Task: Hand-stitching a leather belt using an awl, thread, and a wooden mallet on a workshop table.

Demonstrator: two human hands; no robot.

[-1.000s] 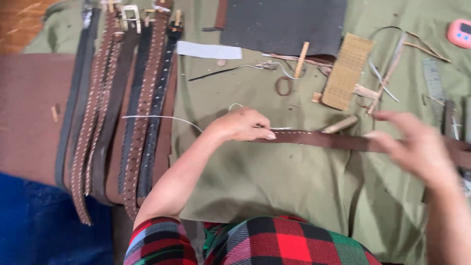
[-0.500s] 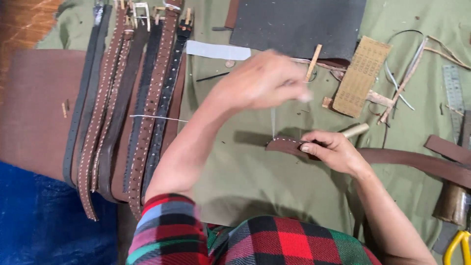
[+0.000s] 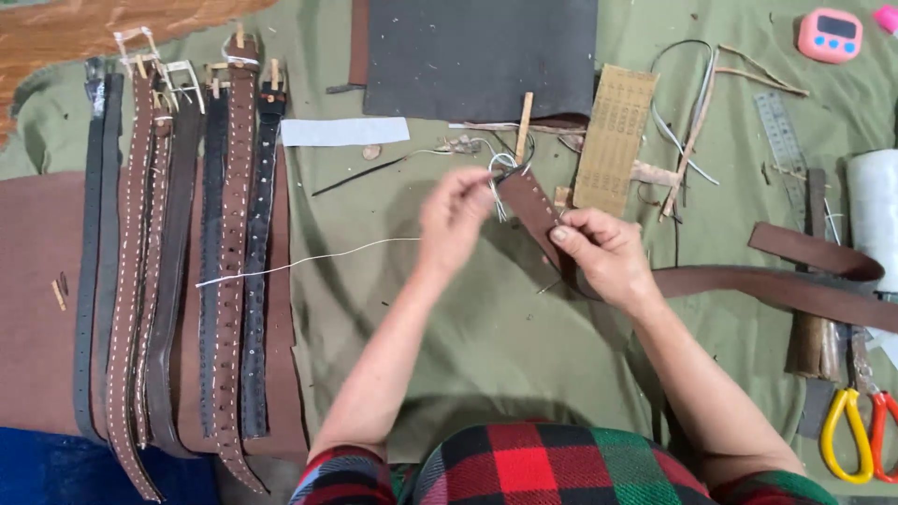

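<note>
- The right hand (image 3: 606, 254) grips the brown leather strap (image 3: 748, 285) near its tip, fingers clamped so the stitch holes face up.
- The left hand (image 3: 456, 217) pinches a white thread (image 3: 309, 260) at the strap's end; the slack trails left across the green cloth (image 3: 486, 355).
- Finished belts (image 3: 178, 271) lie side by side at the left.
- Farthest off, a dark leather sheet (image 3: 477, 56) and a pink timer (image 3: 831, 34).
</note>
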